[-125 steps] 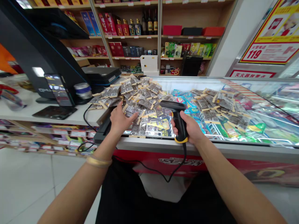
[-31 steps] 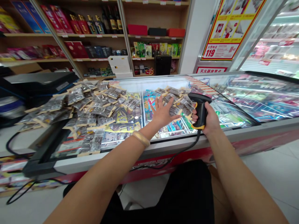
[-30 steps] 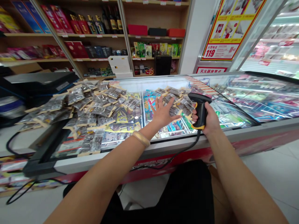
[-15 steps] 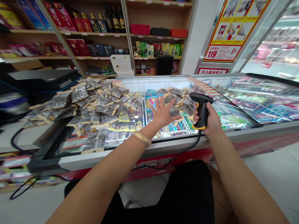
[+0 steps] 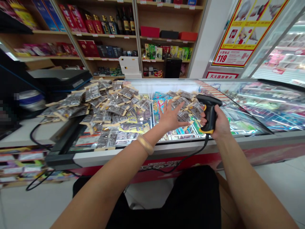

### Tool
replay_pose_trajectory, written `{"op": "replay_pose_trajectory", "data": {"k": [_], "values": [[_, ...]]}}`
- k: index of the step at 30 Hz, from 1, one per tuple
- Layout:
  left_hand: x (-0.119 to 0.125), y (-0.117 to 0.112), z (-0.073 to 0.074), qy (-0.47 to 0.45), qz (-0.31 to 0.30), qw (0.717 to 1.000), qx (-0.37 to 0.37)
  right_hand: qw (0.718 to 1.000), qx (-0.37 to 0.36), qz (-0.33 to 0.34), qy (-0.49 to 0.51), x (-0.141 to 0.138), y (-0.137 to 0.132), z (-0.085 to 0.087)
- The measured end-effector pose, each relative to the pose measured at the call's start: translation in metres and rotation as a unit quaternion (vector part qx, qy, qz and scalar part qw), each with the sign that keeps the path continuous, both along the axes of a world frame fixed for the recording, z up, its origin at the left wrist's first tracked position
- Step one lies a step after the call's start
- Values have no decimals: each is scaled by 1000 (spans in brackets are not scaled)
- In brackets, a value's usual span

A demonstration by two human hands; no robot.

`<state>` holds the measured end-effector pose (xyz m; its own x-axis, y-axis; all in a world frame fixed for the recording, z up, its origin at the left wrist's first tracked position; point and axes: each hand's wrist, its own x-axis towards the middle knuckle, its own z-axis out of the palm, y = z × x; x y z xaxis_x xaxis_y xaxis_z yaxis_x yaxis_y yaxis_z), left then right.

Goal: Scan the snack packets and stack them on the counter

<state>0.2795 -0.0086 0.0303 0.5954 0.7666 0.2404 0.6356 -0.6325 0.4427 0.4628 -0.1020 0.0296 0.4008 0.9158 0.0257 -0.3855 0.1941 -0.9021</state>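
Note:
My left hand (image 5: pixel 169 118) is open, fingers spread, above the glass top of the chest freezer (image 5: pixel 152 149); it holds nothing. Just beyond its fingers lies a small heap of clear snack packets (image 5: pixel 184 95). Whether the fingertips touch them I cannot tell. My right hand (image 5: pixel 221 123) is wrapped round the handle of a black and yellow barcode scanner (image 5: pixel 209 116), held upright over the freezer with its head pointing left. From its base a dark cable (image 5: pixel 190 159) loops down across the freezer front. A larger pile of similar packets (image 5: pixel 114 101) covers the left part of the glass.
A black device (image 5: pixel 59 78) and a roll-like item with a blue band (image 5: pixel 30 100) stand on the counter at left. Behind the freezer are shelves (image 5: pixel 107 35) of boxes and bottles. A red and yellow poster (image 5: pixel 247 35) hangs at right.
The whole scene has shifted slightly to the right as the head view turned left. Both hands keep nearly the same pose; the scanner stays in my right hand.

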Motion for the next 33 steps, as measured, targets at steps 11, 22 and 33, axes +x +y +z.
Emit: {"op": "replay_pose_trajectory", "data": {"k": [11, 22, 33], "values": [[-188, 16, 8, -144, 175, 968, 108, 993, 9, 115, 2, -88, 8, 15], [-258, -25, -6, 45, 333, 942, -12, 962, -66, 265, 19, -175, 31, -5], [-245, 11, -21, -301, 208, 930, -30, 959, -91, 267, 32, -162, 37, -2]]}}
